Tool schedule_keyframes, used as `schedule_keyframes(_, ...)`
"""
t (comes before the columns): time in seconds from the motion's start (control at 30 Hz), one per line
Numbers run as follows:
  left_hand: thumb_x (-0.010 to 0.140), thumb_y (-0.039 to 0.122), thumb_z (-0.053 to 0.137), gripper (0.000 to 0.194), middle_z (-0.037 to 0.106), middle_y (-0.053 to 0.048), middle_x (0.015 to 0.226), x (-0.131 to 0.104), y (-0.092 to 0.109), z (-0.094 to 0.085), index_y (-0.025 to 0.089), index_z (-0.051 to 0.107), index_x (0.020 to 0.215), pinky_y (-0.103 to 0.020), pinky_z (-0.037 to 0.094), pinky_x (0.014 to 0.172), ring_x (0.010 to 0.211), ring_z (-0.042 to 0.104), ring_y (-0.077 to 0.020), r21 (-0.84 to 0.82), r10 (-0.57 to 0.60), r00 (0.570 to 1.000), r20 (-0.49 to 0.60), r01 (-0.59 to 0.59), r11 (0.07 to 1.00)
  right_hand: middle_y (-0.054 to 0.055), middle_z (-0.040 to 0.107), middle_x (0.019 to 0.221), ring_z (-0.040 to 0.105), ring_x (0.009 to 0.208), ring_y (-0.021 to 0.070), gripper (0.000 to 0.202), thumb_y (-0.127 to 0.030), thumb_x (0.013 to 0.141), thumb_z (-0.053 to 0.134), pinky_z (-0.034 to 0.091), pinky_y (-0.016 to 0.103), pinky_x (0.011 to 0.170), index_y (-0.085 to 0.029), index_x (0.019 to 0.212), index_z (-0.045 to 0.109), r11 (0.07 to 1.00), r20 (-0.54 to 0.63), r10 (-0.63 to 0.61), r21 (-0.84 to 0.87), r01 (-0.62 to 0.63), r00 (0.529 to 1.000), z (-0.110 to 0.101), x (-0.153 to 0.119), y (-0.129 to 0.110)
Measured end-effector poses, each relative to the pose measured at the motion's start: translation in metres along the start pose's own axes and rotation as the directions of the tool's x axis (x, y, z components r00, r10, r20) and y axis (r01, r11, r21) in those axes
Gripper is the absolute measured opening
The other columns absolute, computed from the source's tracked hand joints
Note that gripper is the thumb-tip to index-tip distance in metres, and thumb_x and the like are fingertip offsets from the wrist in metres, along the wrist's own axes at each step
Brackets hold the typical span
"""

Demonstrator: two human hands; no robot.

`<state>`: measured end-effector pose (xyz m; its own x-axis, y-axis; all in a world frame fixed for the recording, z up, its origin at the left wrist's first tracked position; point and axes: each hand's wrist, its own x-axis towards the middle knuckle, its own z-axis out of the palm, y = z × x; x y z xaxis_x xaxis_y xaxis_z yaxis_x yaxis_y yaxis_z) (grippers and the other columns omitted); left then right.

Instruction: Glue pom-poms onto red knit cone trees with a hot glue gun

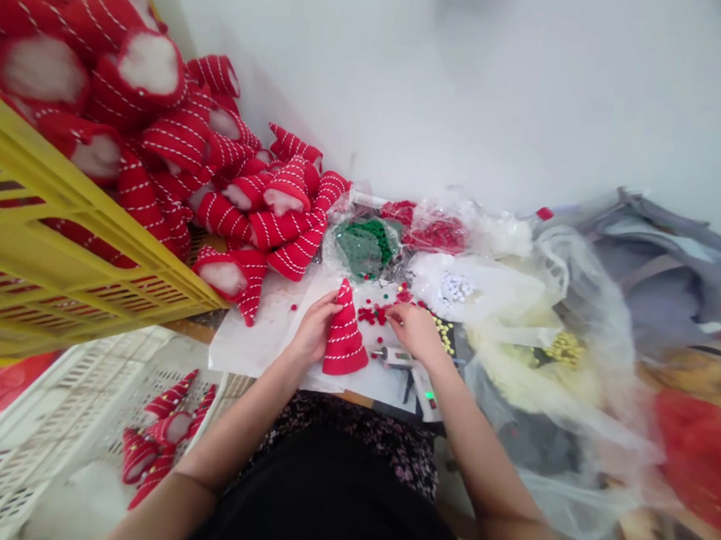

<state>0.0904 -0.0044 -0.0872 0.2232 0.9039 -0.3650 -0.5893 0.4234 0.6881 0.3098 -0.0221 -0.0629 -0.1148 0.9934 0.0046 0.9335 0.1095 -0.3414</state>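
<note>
My left hand (314, 330) is closed on a red cone-shaped hat (345, 339) with white stitched lines, holding it by its left side with the tip up. To its right, my right hand (416, 331) has its fingers pinched together at the edge of a scatter of small red pompoms (370, 314). Whatever is between those fingertips is too small to make out. Just below the right hand, a white glue gun (396, 357) lies on the white sheet (254, 346), a green light glowing near its handle.
A yellow crate (87, 257) heaped with striped red hats (145, 66) stands at left, some spilling onto the table. Bags of green pompoms (368, 247), red pompoms (435, 230) and white beads (456, 287) lie behind. Below left, a white basket (107, 391) holds several hats.
</note>
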Motion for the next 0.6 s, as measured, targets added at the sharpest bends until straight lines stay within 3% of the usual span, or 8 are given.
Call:
schedule_keyframes(0.2, 0.060, 0.015, 0.079, 0.045, 0.077, -0.002, 0.086, 0.001, 0.001, 0.001, 0.018, 0.076, 0.105, -0.031, 0.053, 0.074, 0.078, 0.069, -0.0199, -0.028, 0.007, 0.998, -0.062, -0.008, 1.000, 0.009, 0.080, 0.092, 0.074, 0.087, 0.0234, 0.015, -0.008, 0.086, 0.067, 0.050, 0.028, 0.078, -0.017, 0.089, 0.079, 0.999, 0.029, 0.008, -0.033, -0.007, 1.000, 0.011, 0.005, 0.000)
schedule_keyframes(0.47, 0.064, 0.014, 0.079, 0.047, 0.078, -0.003, 0.090, 0.001, 0.002, 0.002, 0.017, 0.075, 0.111, -0.030, 0.051, 0.075, 0.078, 0.069, -0.0189, -0.026, -0.021, 1.000, -0.017, 0.020, 0.999, 0.012, 0.079, 0.105, 0.074, 0.093, 0.0245, 0.023, -0.019, 0.095, 0.062, 0.052, 0.032, 0.086, -0.015, 0.114, 0.075, 0.994, -0.093, 0.092, -0.044, -0.096, 0.991, -0.001, 0.019, 0.014)
schedule_keyframes(0.6, 0.063, 0.016, 0.079, 0.049, 0.078, -0.004, 0.091, 0.001, 0.000, 0.003, 0.016, 0.075, 0.113, -0.030, 0.051, 0.076, 0.078, 0.068, -0.0187, -0.007, -0.008, 1.000, -0.003, 0.008, 1.000, 0.015, 0.079, 0.104, 0.073, 0.098, 0.0268, 0.020, -0.015, 0.094, 0.060, 0.051, 0.032, 0.087, -0.014, 0.103, 0.079, 0.994, -0.074, 0.075, -0.079, -0.080, 0.994, 0.008, 0.036, 0.007)
